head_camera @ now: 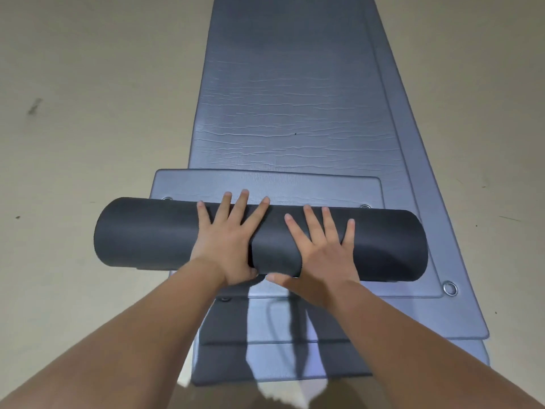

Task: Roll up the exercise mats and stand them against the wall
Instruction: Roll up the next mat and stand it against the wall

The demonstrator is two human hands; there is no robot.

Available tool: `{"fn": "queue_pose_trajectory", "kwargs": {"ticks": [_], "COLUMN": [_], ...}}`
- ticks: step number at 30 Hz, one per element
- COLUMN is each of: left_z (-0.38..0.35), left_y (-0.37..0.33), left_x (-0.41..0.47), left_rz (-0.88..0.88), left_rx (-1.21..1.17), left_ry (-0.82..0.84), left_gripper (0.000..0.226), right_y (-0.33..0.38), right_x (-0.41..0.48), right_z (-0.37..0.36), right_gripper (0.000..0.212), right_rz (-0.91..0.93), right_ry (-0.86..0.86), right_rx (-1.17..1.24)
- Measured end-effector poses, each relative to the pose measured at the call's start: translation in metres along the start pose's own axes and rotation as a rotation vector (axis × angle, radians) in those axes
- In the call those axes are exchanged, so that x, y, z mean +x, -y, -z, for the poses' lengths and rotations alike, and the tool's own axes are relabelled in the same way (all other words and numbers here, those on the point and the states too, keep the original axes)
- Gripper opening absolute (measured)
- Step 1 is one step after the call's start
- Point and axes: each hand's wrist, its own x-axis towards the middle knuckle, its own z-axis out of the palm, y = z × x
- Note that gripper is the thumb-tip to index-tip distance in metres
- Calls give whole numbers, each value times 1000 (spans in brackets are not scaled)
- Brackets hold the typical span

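A dark grey mat roll (141,231) lies crosswise on a stack of blue-grey exercise mats. Its short unrolled tail (265,184) with metal eyelets sticks out flat beyond the roll. My left hand (227,237) presses flat on the top of the roll, fingers spread, thumb tucked at its near side. My right hand (321,249) lies flat beside it, also spread, thumb low against the roll's near face. Neither hand closes around the roll. A long flat mat (289,98) stretches away under the roll.
Another flat mat (418,202) lies offset to the right, with an eyelet (450,288) at its near corner. More mat edges (265,364) stack below my arms. Bare beige floor (88,113) lies left and right. No wall is in view.
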Motion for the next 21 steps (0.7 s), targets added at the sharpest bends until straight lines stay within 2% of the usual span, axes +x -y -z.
{"fn": "queue_pose_trajectory", "kwargs": {"ticks": [3,4,7,11,12,14,18,21], "left_z": [-27,-34,-39,-23,-17,-3,4,-6], "left_y": [0,-1,-8,-2,2,12,22,17], "left_x": [-20,-23,-18,11,21,42,55,54], "left_rz": [-42,-26,85,120,112,95,44,76], "left_rx": [22,23,-14,-26,-35,-51,-25,1], "left_ry": [-251,-250,-123,-63,-50,-16,-50,-47], "left_gripper": [118,116,131,144,147,155,161,163], "right_y": [-4,-5,-7,-1,0,0,-12,-18], "right_x": [23,32,47,28,23,26,70,101], "right_z": [15,21,30,15,8,2,27,46], "right_gripper": [109,106,102,91,91,103,142,156], "right_rz": [-15,-21,-31,-31,-30,-52,-73,-66], "right_ry": [-9,2,-3,-219,-216,-152,-12,37], "right_rx": [2,-8,-78,-42,-32,-35,-122,-150]}}
